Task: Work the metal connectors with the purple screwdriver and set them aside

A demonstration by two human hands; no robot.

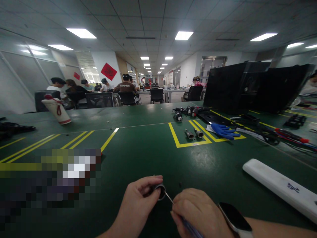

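Observation:
Between the thumb and fingers of my left hand is a small round metal part, its open ring end turned towards my right hand. My right hand is wrapped round a screwdriver, whose thin shaft reaches to the rim of the ring; I cannot tell how far its tip goes in. The handle shows partly below my palm. Beyond my hands, two similar metal parts, a left one and a right one, lie inside a yellow-taped box on the green table.
A blue glove lies right of the metal parts, with dark connectors and cables behind. A long white bar rests at right. Black cases stand at the back right, a white cup at the left. Several people sit beyond.

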